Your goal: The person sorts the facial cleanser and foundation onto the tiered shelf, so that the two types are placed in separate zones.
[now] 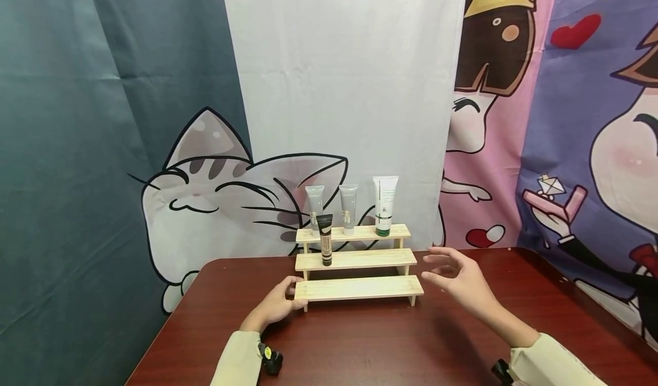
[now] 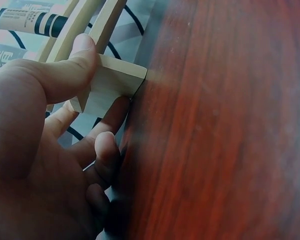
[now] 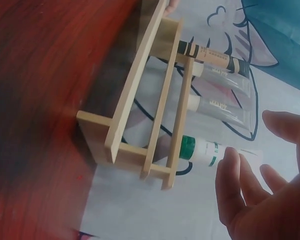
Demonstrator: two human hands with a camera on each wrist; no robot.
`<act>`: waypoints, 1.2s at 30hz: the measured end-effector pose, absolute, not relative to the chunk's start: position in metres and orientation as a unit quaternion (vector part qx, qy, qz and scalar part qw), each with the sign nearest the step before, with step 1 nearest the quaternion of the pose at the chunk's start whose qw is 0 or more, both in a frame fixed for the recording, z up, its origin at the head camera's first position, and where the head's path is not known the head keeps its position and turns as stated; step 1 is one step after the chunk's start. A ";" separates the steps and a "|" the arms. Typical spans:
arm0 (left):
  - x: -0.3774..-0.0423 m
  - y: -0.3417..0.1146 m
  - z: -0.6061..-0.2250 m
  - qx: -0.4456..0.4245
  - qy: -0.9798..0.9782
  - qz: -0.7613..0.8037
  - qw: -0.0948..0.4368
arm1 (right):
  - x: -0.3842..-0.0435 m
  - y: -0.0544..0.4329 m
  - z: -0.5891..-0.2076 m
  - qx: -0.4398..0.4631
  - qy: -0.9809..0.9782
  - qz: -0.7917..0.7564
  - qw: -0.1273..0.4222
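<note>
A three-tier wooden display stand [image 1: 358,288] is on the table. My left hand [image 1: 277,303] grips the left end of its lowest step; in the left wrist view the thumb [image 2: 82,60] lies on the wood and the fingers reach around the side support. To the right of the stand, my right hand [image 1: 465,277] is raised with loosely bent fingers, touching nothing. The top step bears two clear grey tubes [image 1: 315,203] and a taller white tube with a green cap [image 1: 384,206]. On the middle step, toward the left, stands a black-and-beige tube [image 1: 326,240].
The dark red wooden table [image 1: 360,346] extends in front of the stand and to both sides. Close behind its back edge hangs a printed cloth [image 1: 349,89] with a cartoon cat and figures.
</note>
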State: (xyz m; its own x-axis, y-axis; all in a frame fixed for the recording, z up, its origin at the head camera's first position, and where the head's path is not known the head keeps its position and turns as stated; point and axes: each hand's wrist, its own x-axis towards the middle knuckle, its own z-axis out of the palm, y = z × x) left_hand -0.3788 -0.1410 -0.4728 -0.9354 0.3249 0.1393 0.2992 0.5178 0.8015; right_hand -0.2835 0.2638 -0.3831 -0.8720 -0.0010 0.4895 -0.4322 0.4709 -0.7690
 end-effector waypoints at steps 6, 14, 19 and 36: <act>-0.378 -0.142 -0.472 0.177 0.870 0.460 0.014 | -0.276 0.274 -0.384 0.130 -0.837 0.483 0.222; -0.378 -0.142 -0.474 0.180 0.871 0.456 0.023 | -0.260 0.296 -0.385 0.103 -0.865 0.444 0.211; -0.380 -0.142 -0.474 0.182 0.872 0.454 0.024 | -0.251 0.310 -0.385 0.090 -0.871 0.441 0.199; -0.378 -0.142 -0.474 0.177 0.872 0.456 0.021 | -0.226 0.342 -0.400 0.061 -0.898 0.408 0.153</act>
